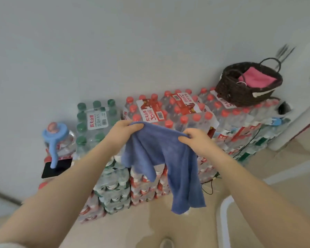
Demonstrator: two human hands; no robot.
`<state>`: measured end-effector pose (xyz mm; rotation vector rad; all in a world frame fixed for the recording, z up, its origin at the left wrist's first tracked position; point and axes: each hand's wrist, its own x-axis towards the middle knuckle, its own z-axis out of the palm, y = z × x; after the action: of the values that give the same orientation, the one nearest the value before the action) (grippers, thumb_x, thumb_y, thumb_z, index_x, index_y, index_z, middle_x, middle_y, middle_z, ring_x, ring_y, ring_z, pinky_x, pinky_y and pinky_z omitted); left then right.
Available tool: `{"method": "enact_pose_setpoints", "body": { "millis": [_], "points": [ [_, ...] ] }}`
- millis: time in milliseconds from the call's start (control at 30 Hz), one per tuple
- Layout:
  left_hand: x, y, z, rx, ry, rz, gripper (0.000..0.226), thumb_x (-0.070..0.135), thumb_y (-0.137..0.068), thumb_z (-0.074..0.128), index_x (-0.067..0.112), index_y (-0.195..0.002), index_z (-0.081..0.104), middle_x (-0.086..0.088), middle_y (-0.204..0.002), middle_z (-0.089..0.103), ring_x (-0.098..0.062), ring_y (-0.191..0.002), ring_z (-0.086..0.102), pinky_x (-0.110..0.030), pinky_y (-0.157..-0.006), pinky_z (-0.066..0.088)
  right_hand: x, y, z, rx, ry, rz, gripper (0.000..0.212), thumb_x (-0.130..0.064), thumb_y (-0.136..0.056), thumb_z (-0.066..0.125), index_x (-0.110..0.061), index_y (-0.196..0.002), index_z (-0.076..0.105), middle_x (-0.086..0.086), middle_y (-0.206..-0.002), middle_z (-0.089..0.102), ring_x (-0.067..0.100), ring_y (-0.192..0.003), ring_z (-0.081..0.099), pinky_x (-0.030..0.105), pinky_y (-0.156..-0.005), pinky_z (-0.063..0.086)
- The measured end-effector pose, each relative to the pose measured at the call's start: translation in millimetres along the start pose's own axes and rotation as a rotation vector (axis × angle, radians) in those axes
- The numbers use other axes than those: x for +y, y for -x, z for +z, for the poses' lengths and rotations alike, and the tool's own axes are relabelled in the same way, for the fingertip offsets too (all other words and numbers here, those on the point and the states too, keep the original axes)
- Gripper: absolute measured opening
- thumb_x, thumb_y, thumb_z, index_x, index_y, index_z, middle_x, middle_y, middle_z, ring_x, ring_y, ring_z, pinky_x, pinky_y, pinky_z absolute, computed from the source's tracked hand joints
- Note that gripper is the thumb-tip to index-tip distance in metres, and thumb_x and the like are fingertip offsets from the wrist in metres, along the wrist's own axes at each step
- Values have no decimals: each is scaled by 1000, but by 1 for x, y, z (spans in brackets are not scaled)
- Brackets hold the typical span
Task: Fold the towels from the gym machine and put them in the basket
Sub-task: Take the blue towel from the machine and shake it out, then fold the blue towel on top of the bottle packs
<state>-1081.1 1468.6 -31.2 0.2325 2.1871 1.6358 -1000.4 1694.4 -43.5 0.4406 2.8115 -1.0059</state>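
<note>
Left hand [124,130] and right hand [195,138], both with fingers curled on the top edge of a blue towel [168,158], one at each upper corner. Towel held up in the air in front of stacked packs of water bottles [170,111], top edge stretched between the hands, rest hanging down in loose folds, lower corner above the floor [132,226]. Dark woven basket [240,92] up on the bottle packs at the right, well apart from the hands, with a pink towel [258,77] inside. Green-capped bottle pack [95,119] at the left; beside it a large water jug with a blue pump [55,138]. Black phone [56,167] just below the jug.
</note>
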Motion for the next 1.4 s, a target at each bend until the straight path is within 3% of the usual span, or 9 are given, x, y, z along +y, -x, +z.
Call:
{"method": "enact_pose_setpoints", "body": {
  "millis": [267, 467, 533, 667, 800, 1000, 1200, 1300, 1400],
  "points": [
    [37, -56, -48, 440, -626, 238, 42, 31, -86, 61, 12, -56, 39, -5, -53, 37, -19, -54, 36, -23, -51, 27, -31, -97, -30, -16, -295, -109, 48, -33, -90, 56, -14, -49, 40, 3, -49, 36, 11, -43, 31, 23, -46, 28],
    [47, -142, -70, 774, -1133, 289, 25, 11, -89, 42, 3, -108, 57, -20, -108, 59, -37, -96, 55, -41, -77, 39, -75, -158, -33, -333, -271, -218, 6, -16, -83, 66, -20, -80, 71, -6, -77, 71, 3, -67, 66, 14, -59, 51],
    [28, -164, -55, 712, -1211, 276, 45, 3, -72, 40, 3, -113, 58, -20, -117, 59, -38, -99, 59, -41, -82, 47, -74, -178, -20, -273, -228, -193, 11, -10, -84, 63, -15, -75, 67, -1, -73, 66, 10, -65, 62, 22, -59, 49],
    [-5, -186, 6, 182, -996, 556, 44, 16, -77, 40, 3, -115, 57, -21, -123, 57, -38, -104, 60, -41, -84, 49, -65, -211, -3, -195, -44, -136, 34, -9, -83, 60, -16, -53, 44, -2, -56, 43, 11, -54, 39, 25, -52, 29],
    [-26, -196, 30, -200, -928, 415, 65, 41, -97, 31, 5, -147, 10, -9, -157, 9, -20, -145, 8, -28, -117, 5, -53, -223, 2, -264, -130, -46, 35, -15, -82, 64, -15, -53, 45, -3, -53, 43, 7, -53, 39, 18, -49, 32],
    [-30, -219, 34, -220, -1139, 355, 74, 58, -93, 20, 15, -148, -4, -1, -157, -8, -17, -145, -8, -32, -117, -6, -12, -217, -28, -630, -38, 191, 44, -58, -68, 68, -15, -81, 70, 1, -85, 71, 18, -85, 66, 31, -82, 49],
    [-30, -223, 34, -161, -1149, 330, 76, 61, -91, 21, 18, -148, -5, -4, -158, -6, -19, -145, -6, -35, -118, -4, 6, -210, -86, -802, -161, 335, 20, -23, -67, 78, -10, -82, 73, 5, -88, 74, 17, -80, 69, 27, -70, 54],
    [-32, -223, 37, -87, -1156, 272, 73, 56, -94, 24, 14, -148, -1, -6, -158, -5, -20, -145, -5, -37, -117, -4, 26, -217, -109, -687, 250, 309, 23, -30, -75, 73, -10, -87, 69, 1, -89, 69, 17, -82, 62, 29, -78, 49],
    [-28, -230, 38, 57, -1092, 200, 58, 45, -96, 32, 14, -144, 24, -9, -157, 7, -23, -144, 6, -40, -117, 0, 45, -231, -114, -306, 413, 200, 31, -24, -79, 69, -15, -60, 48, -1, -63, 47, 16, -62, 43, 26, -56, 32]
  ]
}}
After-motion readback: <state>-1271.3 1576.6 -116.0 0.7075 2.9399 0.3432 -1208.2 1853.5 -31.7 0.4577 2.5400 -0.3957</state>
